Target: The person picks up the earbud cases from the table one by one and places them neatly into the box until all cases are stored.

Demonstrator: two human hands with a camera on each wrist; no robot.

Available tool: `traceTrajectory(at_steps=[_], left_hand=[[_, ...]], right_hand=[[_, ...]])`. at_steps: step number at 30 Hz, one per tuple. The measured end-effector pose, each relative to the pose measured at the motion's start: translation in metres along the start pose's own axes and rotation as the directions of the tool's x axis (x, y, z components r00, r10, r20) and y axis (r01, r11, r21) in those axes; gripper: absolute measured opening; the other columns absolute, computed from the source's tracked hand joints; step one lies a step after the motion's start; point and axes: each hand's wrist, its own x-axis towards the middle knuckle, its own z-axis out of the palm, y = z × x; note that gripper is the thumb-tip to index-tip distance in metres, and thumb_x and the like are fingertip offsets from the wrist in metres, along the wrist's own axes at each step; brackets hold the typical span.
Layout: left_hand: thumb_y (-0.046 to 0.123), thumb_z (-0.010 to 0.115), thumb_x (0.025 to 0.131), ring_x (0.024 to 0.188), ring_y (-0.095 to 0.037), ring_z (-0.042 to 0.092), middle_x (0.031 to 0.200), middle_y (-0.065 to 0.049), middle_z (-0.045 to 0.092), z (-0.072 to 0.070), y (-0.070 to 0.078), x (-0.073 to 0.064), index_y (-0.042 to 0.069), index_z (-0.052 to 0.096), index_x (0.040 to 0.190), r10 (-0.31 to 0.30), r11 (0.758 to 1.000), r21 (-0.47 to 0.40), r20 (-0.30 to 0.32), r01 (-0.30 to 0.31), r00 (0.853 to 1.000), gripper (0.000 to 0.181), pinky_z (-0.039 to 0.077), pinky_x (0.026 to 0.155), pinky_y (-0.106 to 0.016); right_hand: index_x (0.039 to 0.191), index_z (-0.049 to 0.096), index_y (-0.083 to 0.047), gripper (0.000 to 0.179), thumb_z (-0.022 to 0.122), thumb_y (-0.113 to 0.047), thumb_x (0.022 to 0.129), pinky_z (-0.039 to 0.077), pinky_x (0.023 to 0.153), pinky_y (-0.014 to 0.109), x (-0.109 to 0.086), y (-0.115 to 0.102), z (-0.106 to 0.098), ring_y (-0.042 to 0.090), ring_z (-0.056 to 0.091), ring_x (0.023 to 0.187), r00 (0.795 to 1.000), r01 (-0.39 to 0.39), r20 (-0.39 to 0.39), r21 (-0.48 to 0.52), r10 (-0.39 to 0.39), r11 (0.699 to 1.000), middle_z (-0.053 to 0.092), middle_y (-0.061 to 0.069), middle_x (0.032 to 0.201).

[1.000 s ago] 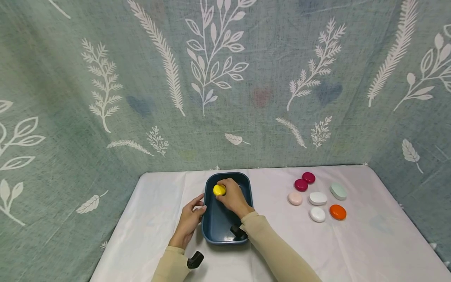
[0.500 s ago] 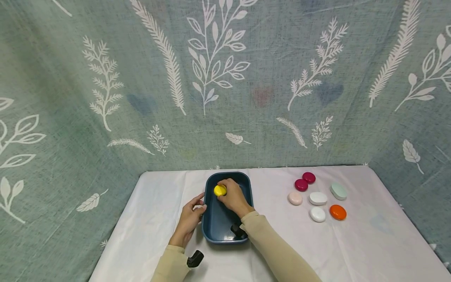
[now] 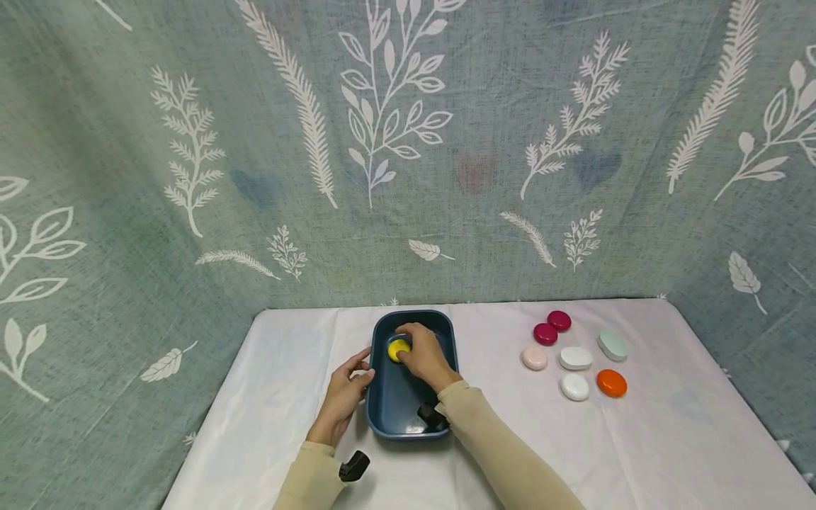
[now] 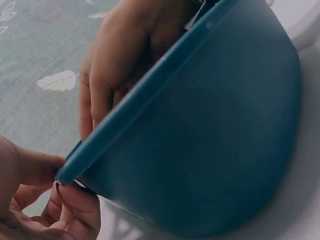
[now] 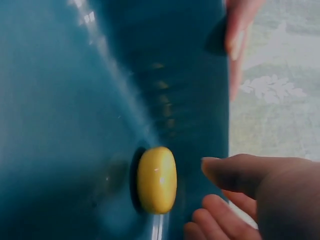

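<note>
A blue tray (image 3: 400,414) with raised sides lies on the white cloth in the head view. My left hand (image 3: 343,398) pinches its left rim, and the left wrist view shows thumb and fingers on either side of that rim (image 4: 115,117). A glossy yellow bar of soap (image 5: 157,181), rounded and oval, rests inside the tray near its far left part. Over the tray is my right hand (image 3: 426,358). In the right wrist view its thumb (image 5: 235,172) and fingers stand apart from the soap, with a gap between.
To the right of the tray lie several other soaps: two dark red ones (image 3: 545,333), a pink one (image 3: 534,358), white ones (image 3: 575,387), a pale green one (image 3: 613,346) and an orange one (image 3: 612,383). A leaf-patterned curtain (image 3: 395,234) stands behind the table.
The yellow soap has gone from my right hand's grip down into the tray, and the fingers have come off it. My left hand stays at the rim.
</note>
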Motion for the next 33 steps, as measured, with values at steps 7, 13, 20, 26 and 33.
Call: traceTrajectory(at_steps=[7,13,20,26,33], left_hand=[[-0.004,0.059,0.102,0.073,-0.008,0.051,0.113,-0.010,0.051,0.001,0.002,0.000,-0.003,0.051,0.153,-0.006,1.000,0.002,-0.023,0.006,1.000,0.052,0.046,0.061,-0.022],[-0.006,0.059,0.101,0.070,-0.007,0.048,0.111,-0.009,0.050,0.002,0.002,-0.001,-0.004,0.051,0.153,0.002,1.000,-0.009,-0.029,-0.002,1.000,0.053,0.044,0.061,-0.021],[-0.004,0.059,0.101,0.070,-0.007,0.048,0.112,-0.009,0.051,0.002,0.001,0.000,-0.004,0.051,0.153,0.004,1.000,0.004,-0.023,-0.004,1.000,0.053,0.044,0.061,-0.021],[-0.004,0.059,0.102,0.071,-0.009,0.049,0.112,-0.010,0.052,0.003,-0.001,0.001,0.000,0.053,0.153,-0.014,0.999,0.029,-0.032,0.015,0.999,0.052,0.043,0.061,-0.022],[-0.004,0.059,0.101,0.073,-0.010,0.050,0.115,-0.012,0.051,0.000,-0.002,0.002,-0.001,0.052,0.153,-0.010,1.000,0.022,-0.028,0.011,1.000,0.052,0.045,0.062,-0.022]], right_hand=[[0.131,0.068,0.002,0.039,0.076,0.001,0.093,0.054,0.103,0.052,-0.008,-0.003,-0.013,0.040,0.064,0.124,0.999,0.024,-0.034,0.076,-0.022,0.997,0.066,0.020,0.132],[0.132,0.068,0.002,0.040,0.076,0.001,0.093,0.054,0.103,0.052,-0.016,-0.001,-0.031,0.039,0.064,0.123,0.996,0.070,-0.071,0.103,-0.063,0.992,0.067,0.020,0.132],[0.134,0.067,0.002,0.041,0.076,0.002,0.093,0.052,0.104,0.054,-0.028,0.001,-0.061,0.039,0.063,0.123,0.989,0.075,-0.137,0.143,-0.056,0.987,0.067,0.020,0.132],[0.130,0.068,0.006,0.041,0.076,0.006,0.090,0.053,0.102,0.056,-0.041,0.017,-0.087,0.042,0.065,0.121,0.973,0.067,-0.230,0.143,-0.033,0.987,0.068,0.023,0.130],[0.129,0.067,0.009,0.041,0.076,0.009,0.088,0.054,0.102,0.056,-0.058,0.043,-0.109,0.044,0.066,0.119,0.958,0.027,-0.287,0.126,0.010,0.992,0.069,0.025,0.128]])
